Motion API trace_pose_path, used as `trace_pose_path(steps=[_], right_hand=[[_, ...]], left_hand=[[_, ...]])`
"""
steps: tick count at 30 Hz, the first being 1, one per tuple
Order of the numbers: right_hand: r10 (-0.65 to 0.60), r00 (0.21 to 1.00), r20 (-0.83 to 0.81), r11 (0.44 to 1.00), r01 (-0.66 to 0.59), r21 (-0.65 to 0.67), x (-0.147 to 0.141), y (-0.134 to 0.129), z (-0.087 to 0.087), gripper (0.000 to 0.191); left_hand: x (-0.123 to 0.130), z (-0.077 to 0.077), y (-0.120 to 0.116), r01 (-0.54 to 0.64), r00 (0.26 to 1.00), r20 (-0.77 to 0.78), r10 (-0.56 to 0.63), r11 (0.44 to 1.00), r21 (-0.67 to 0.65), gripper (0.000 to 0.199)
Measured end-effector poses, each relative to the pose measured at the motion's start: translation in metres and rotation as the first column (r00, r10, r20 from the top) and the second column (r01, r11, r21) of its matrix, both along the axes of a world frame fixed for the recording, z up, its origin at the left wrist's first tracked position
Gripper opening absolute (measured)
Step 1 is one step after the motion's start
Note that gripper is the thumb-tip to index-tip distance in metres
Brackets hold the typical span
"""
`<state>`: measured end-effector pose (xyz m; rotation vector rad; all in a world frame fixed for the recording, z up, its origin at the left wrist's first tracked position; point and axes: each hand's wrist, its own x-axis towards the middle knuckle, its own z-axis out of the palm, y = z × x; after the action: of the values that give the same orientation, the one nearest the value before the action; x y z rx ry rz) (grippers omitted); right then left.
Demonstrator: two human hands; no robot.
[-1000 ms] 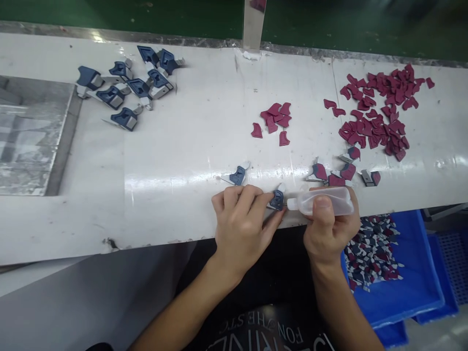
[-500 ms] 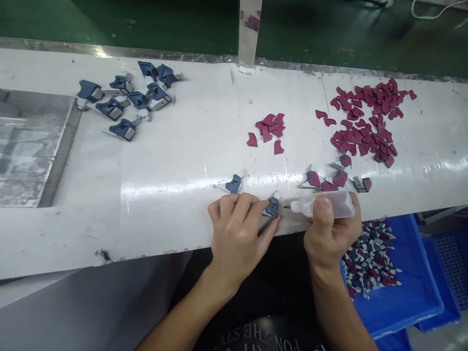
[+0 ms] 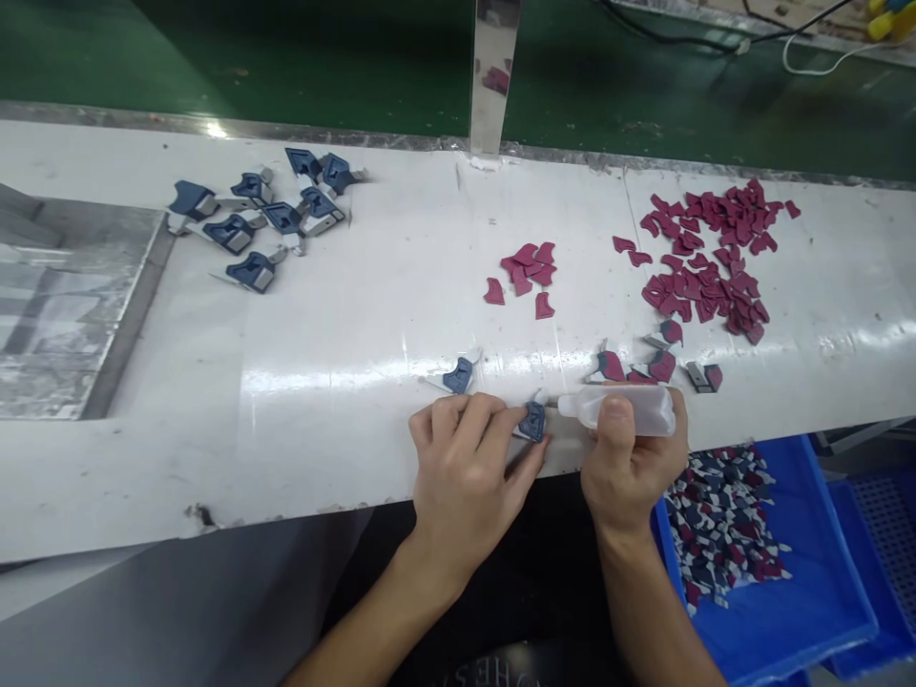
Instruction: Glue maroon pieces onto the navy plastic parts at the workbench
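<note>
My left hand [image 3: 468,458] pinches a small blue-and-grey plastic part [image 3: 531,422] between thumb and forefinger, on the white table near its front edge. In my right hand [image 3: 634,468] is a translucent squeeze bottle [image 3: 626,408], lying on its side with the thumb pressed on it. Its thin nozzle points left, with the tip at the part's right upper edge. A second blue part [image 3: 458,376] lies just beyond my left fingers. Behind the bottle sit several parts with dark red inlays [image 3: 662,365], some partly hidden by it.
Small dark red pieces lie in a small group [image 3: 530,267] mid-table and a large heap [image 3: 716,258] at right. More blue parts [image 3: 250,229] lie far left, beside a metal tray [image 3: 129,324]. A blue bin [image 3: 808,553] of finished-looking parts stands below the table's right side.
The bottle and my right hand have shifted left, bringing the nozzle tip to the held part. My left hand keeps its pinch. The whole view has tilted slightly upward.
</note>
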<state>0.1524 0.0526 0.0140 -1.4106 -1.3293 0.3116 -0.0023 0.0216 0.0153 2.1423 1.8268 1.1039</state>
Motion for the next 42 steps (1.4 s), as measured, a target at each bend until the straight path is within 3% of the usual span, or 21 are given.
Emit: trace_pose_path(steps=[22,31,42], right_hand=[[0.012,1.000,0.003,0.996,-0.012,0.086,0.0060,0.0025,0.0023,0.030],[-0.014,0.994,-0.105,1.000,0.015,0.013,0.0044,0.0004,0.0040,0.031],[0.073,0.997,-0.010,0.997,-0.073,-0.024,0.0031,-0.0019,0.0050,0.029]], left_hand=[[0.0010,0.0025,0.0003,-0.016,1.000,-0.015,0.016,1.000,-0.005,0.016],[0.0004,0.0015,0.0004,-0.003,1.000,-0.025,0.003,1.000,0.003,0.018],[-0.0008,0.0023,-0.0004,-0.006,1.000,-0.019,0.006,1.000,-0.007,0.020]])
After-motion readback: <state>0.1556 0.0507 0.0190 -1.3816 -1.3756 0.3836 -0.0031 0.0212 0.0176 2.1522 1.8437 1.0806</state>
